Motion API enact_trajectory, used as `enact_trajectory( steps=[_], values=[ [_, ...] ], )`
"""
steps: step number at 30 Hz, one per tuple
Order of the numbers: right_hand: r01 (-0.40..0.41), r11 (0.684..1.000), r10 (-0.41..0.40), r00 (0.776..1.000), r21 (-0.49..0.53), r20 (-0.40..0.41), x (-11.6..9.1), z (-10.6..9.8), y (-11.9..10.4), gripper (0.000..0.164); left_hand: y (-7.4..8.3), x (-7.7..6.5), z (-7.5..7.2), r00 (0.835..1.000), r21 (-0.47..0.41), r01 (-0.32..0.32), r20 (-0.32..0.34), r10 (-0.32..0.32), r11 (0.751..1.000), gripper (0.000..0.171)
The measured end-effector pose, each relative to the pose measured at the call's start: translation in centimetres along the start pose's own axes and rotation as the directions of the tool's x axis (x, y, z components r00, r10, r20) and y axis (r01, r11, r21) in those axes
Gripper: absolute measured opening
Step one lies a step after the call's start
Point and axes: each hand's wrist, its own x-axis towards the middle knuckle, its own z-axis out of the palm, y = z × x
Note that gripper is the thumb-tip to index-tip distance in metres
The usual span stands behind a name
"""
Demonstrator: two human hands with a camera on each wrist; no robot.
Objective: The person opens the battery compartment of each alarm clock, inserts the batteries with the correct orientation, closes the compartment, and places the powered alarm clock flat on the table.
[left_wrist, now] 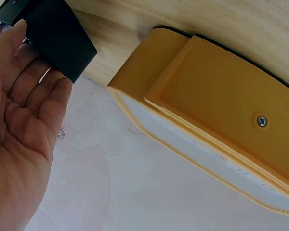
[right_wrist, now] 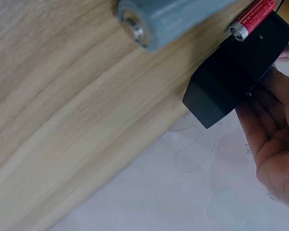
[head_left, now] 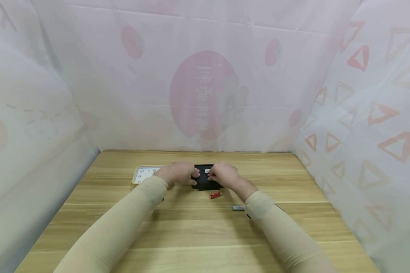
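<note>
Between both hands, near the far side of the table, is a black boxy device (head_left: 201, 183) with a small white label on the face turned up. My left hand (head_left: 179, 173) holds its left end, thumb and fingers at the edge in the left wrist view. At the right part of the device, my right hand (head_left: 228, 177) has its fingers bent against it; its fingertips work close to the label. A red battery (head_left: 215, 195) lies just in front of the device. Closer to my right forearm is a grey battery (head_left: 238, 208).
To the left of the device stands a yellow-framed clock (head_left: 139, 176) with a white face, partly behind my left hand. Its yellow back with a screw shows in the left wrist view. Printed white cloth (head_left: 143, 113) encloses the wooden table (head_left: 177, 235) at the back and sides.
</note>
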Motion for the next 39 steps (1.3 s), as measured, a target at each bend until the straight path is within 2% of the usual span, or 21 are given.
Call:
enact_trajectory(
  steps=[4,13,21,28,39],
  values=[
    [0.018,1.000,-0.018,1.000,-0.011,0.004,0.0,-0.4,-0.1,0.019,0.0,0.1,-0.1,1.000,0.004,0.001,0.000,-0.001,1.000,0.028],
    [0.016,0.999,-0.017,0.999,0.042,0.035,0.2,-0.8,0.6,0.018,0.0,0.2,-0.1,1.000,-0.010,0.019,0.011,-0.019,1.000,0.031],
    [0.036,0.999,-0.036,0.999,0.016,-0.012,0.0,-0.5,1.1,0.016,0.2,0.1,-0.2,0.996,-0.060,0.080,0.037,-0.078,0.995,0.038],
    [0.022,0.999,-0.020,0.999,0.039,-0.046,-0.2,-0.4,1.4,0.015,0.3,0.0,0.0,0.997,-0.062,0.070,0.022,-0.069,0.996,0.036],
    [-0.019,0.994,0.027,0.997,0.105,-0.071,-0.6,-1.2,2.7,0.014,0.2,0.2,0.1,0.997,-0.071,0.073,0.027,-0.071,0.995,0.038]
  ],
)
